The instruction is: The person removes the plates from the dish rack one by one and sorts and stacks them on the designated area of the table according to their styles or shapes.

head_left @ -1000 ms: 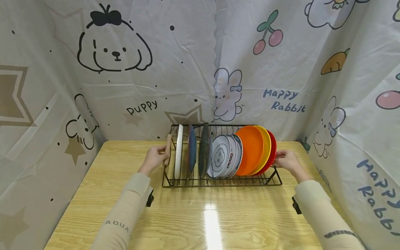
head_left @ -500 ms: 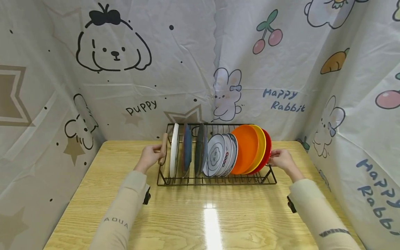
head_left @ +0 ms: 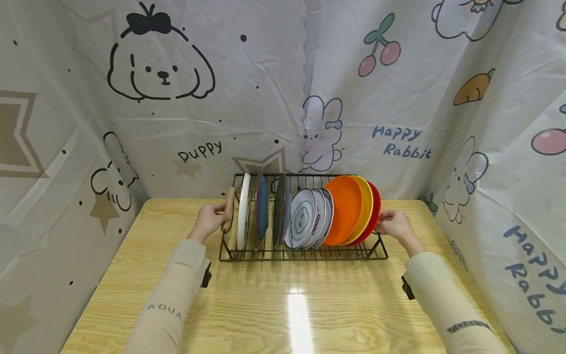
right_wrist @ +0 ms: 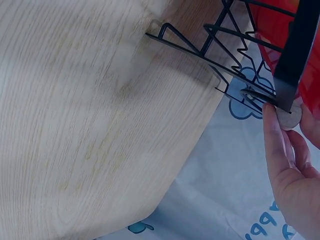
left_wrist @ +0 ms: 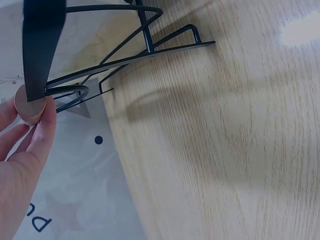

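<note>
Both hands hold a black wire dish rack (head_left: 305, 254) by its ends. My left hand (head_left: 208, 220) grips the wooden handle (head_left: 228, 210) at the left end; its round end shows in the left wrist view, fingers and thumb around it. My right hand (head_left: 395, 225) pinches the matching handle (right_wrist: 288, 118), mostly hidden behind the red plate in the head view. Standing in the rack from left to right are a white plate (head_left: 242, 211), a blue plate (head_left: 262, 211), a dark plate (head_left: 279, 211), several patterned white dishes (head_left: 302, 219), then orange (head_left: 344, 209), yellow (head_left: 366, 211) and red (head_left: 376, 212) plates.
The rack is at the back of a light wooden table (head_left: 247, 305), close to a printed white curtain (head_left: 265, 98) that hangs behind and along both sides. Shadows of the rack fall on the wood in both wrist views.
The rack with all its dishes has shifted left and slightly back, both hands moving along with it. Their hold on the handles looks the same.
</note>
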